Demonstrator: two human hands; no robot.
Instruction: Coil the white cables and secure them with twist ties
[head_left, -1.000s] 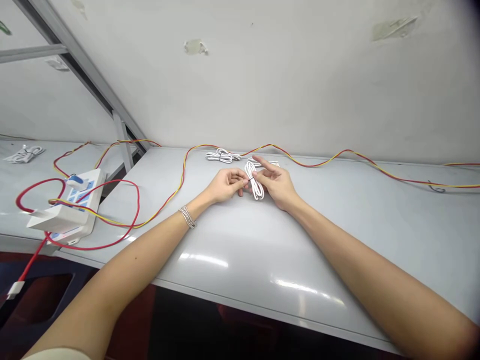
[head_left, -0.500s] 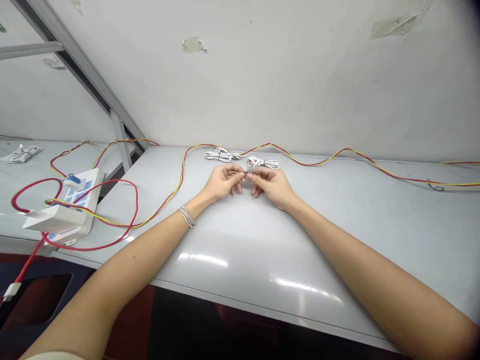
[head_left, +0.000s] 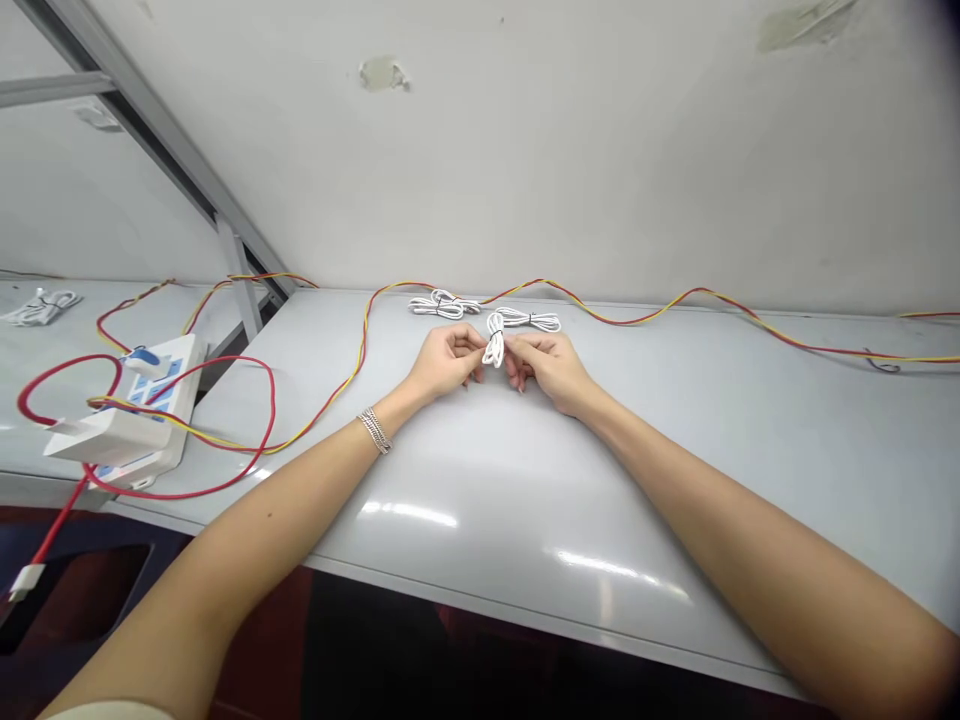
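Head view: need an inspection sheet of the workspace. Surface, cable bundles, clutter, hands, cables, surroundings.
Surface: glossy grey bench top, light streaks reflected near the front edge.
Job's things: white cable bundle with a dark tie, between the hands; a second tied bundle just behind, a white cable pile to its left.
Clutter: power strip with a white adapter at left; another tied bundle far left.
Hands: left hand at the bundle's left side, right hand at its right.
Cables: red-and-yellow wire along the back; red cable looped by the strip.
Surroundings: pale wall, metal frame.
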